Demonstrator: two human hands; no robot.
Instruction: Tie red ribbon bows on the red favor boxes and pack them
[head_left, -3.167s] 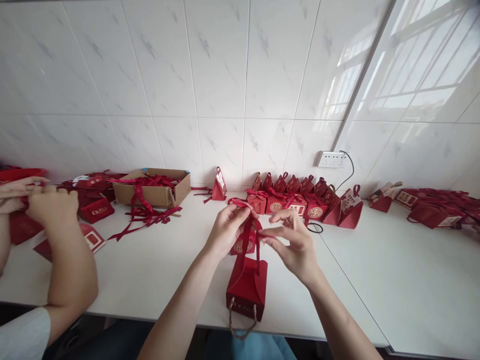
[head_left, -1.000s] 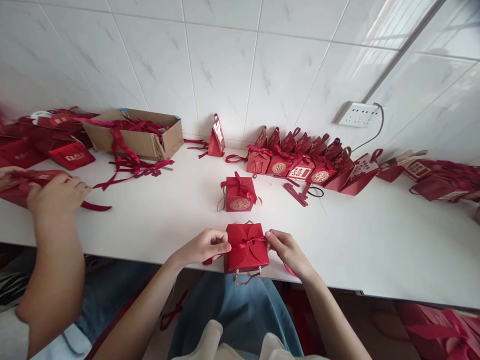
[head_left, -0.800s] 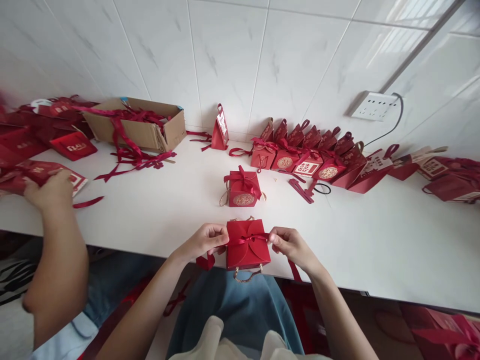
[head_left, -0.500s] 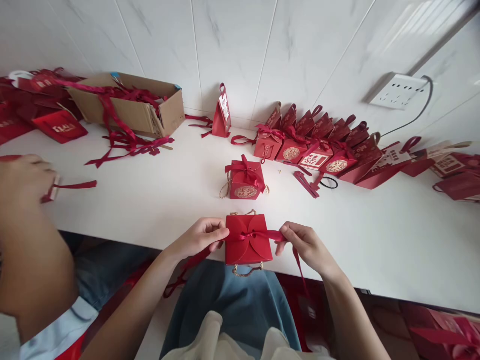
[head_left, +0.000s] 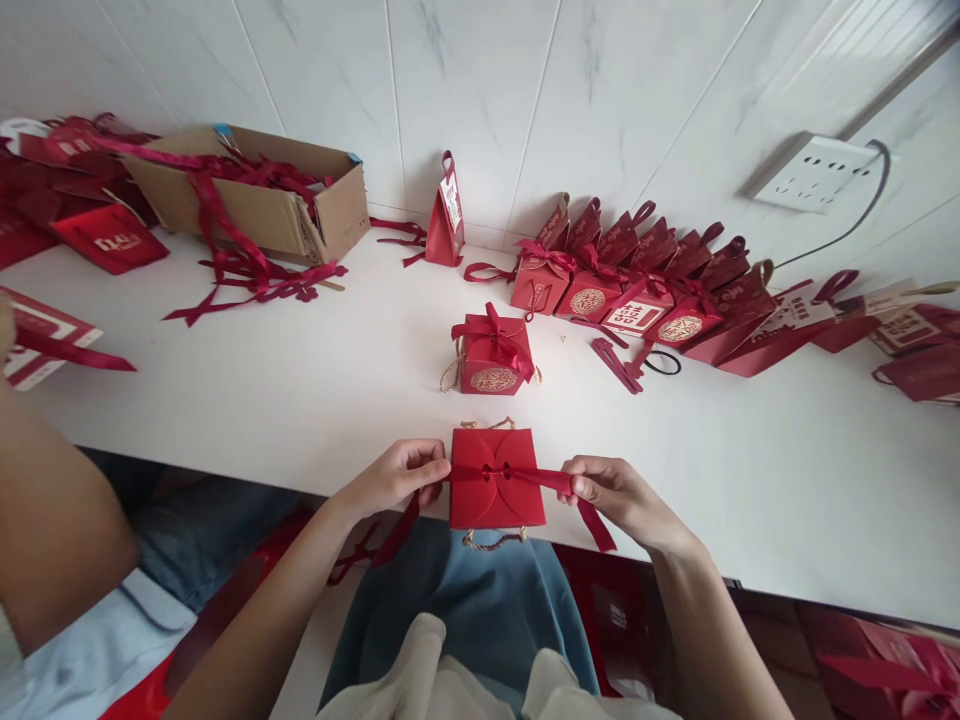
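Note:
A red gift box (head_left: 480,510) with twisted cord handles sits at the table's front edge. A dark red ribbon (head_left: 540,479) runs through two holes in its lid and crosses at the middle. Its left part is pinched by my left hand (head_left: 405,474) beside the box, the end hanging below the edge. On the other side my right hand (head_left: 619,497) pinches the right part, with a short tail hanging below the fingers. Just behind stands a similar red box (head_left: 495,365) with a ribbon bow on top and a round gold print.
Red gift boxes (head_left: 592,300) stand in rows along the wall at the right. A cardboard box (head_left: 330,215) of ribbons is at the back left, near a small triangular box (head_left: 444,225). A co-worker's arm (head_left: 60,490) is at far left. A power strip (head_left: 821,172) hangs on the wall.
The ribbon across the lid is drawn straighter, its loose knot flattened between the holes. My right hand has shifted slightly right. The co-worker's hand has moved left, mostly out of view.

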